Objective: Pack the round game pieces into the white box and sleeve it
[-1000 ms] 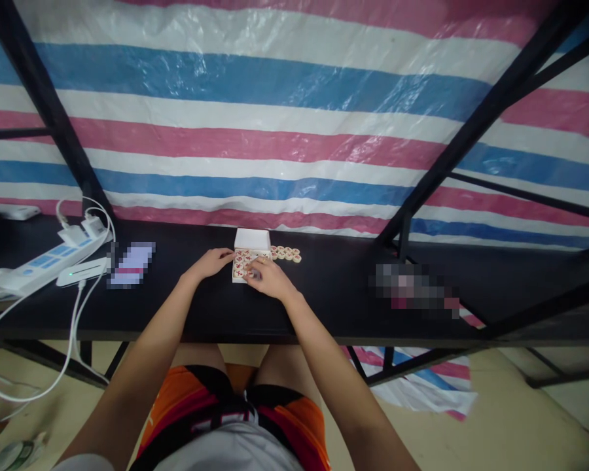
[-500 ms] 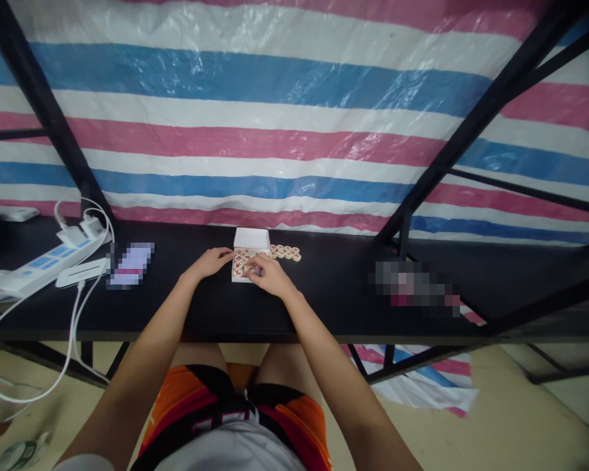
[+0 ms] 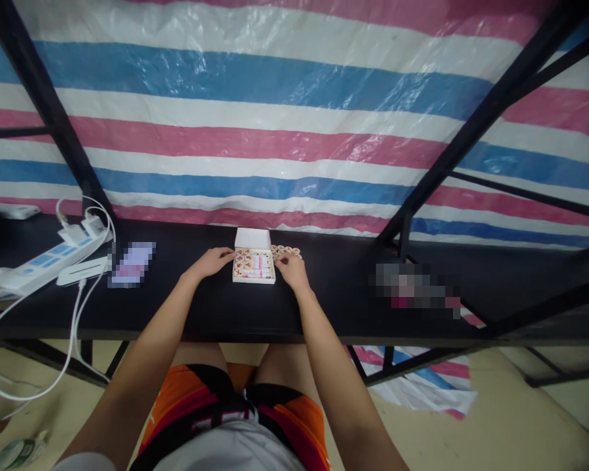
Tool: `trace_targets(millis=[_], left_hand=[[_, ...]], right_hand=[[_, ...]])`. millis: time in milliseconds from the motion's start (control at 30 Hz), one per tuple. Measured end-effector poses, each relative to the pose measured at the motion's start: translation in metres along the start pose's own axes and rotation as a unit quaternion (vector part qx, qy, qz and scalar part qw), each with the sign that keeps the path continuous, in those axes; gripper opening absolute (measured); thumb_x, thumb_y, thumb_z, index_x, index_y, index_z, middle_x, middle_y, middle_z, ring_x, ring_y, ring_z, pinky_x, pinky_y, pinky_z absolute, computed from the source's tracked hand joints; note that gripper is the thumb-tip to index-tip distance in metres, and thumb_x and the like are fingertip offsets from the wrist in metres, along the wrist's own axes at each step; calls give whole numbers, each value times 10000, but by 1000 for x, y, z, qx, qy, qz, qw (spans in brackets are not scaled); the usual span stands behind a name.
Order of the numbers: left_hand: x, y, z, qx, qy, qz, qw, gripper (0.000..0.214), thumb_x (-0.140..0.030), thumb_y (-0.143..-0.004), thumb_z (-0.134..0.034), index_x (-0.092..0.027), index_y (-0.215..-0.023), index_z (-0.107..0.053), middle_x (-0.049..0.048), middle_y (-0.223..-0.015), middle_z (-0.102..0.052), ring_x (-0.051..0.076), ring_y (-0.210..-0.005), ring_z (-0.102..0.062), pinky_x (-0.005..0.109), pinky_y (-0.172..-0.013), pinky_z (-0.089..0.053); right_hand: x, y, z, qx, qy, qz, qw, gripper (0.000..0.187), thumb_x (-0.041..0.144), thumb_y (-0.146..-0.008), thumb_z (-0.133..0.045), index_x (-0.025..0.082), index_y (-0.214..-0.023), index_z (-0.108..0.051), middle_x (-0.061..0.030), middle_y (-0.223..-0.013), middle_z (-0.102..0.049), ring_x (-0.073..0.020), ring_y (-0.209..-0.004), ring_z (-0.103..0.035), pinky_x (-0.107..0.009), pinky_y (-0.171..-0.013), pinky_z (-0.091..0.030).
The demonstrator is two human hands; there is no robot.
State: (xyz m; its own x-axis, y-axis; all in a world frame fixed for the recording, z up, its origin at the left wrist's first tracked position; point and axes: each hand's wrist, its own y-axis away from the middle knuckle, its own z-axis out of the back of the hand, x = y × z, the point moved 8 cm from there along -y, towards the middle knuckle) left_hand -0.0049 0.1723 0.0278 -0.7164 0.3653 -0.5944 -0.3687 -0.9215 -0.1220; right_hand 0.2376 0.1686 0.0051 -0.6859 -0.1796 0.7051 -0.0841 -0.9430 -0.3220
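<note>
A small white box (image 3: 254, 267) lies open on the black table (image 3: 324, 294), with round wooden game pieces bearing red marks in its left part. Its white lid (image 3: 252, 237) lies just behind it. My left hand (image 3: 210, 262) rests against the box's left side, fingers curled on its edge. My right hand (image 3: 291, 269) is just right of the box, fingers bent over a row of loose round pieces (image 3: 283, 249) on the table. Whether it has hold of a piece is hidden.
A white power strip (image 3: 44, 261) with plugs and looping white cables lies at the table's left end, a flat white device beside it. Black metal frame bars (image 3: 476, 124) slant up on both sides. A striped tarp (image 3: 275, 131) hangs behind.
My right hand has left the box and moved right, to the loose pieces beside it. The box's right part now shows. My left hand has stayed at the box's left edge.
</note>
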Motion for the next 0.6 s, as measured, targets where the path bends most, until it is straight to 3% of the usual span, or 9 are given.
trace_targets(millis=[267, 400, 500, 600], left_hand=[[0, 0, 0, -1, 1, -3, 1000, 516, -584, -856, -396, -221, -1104, -667, 48, -1158, -666, 246, -1045, -605, 309, -950, -415], [0, 0, 0, -1, 3, -4, 1000, 514, -572, -857, -400, -208, -1104, -666, 55, -1148, -669, 246, -1030, -609, 308, -934, -427], [0, -1, 0, -2, 3, -5, 1000, 509, -558, -860, -402, -197, -1103, -665, 59, -1144, -669, 243, -1030, -608, 305, -934, -425], [0, -2, -1, -4, 2, -11, 1000, 502, -551, -861, -400, -197, -1097, -665, 57, -1137, -672, 238, -1025, -608, 306, -943, -417]], right_hand=[[6, -1, -1, -2, -34, 26, 999, 238, 123, -746, -456, 204, -805, -672, -49, -883, -690, -200, -823, -610, -376, -858, -454], [42, 11, -5, -18, -4, 144, 989, 214, 149, -764, -481, 180, -868, -665, -76, -920, -647, -215, -890, -575, -366, -879, -433], [77, 29, -24, 45, 8, 259, 965, 215, 167, -800, -498, 183, -941, -660, -74, -977, -632, -207, -970, -554, -349, -931, -402], [95, 42, -37, 97, 28, 315, 944, 204, 185, -827, -510, 192, -962, -664, -73, -1008, -634, -196, -996, -552, -340, -949, -388]])
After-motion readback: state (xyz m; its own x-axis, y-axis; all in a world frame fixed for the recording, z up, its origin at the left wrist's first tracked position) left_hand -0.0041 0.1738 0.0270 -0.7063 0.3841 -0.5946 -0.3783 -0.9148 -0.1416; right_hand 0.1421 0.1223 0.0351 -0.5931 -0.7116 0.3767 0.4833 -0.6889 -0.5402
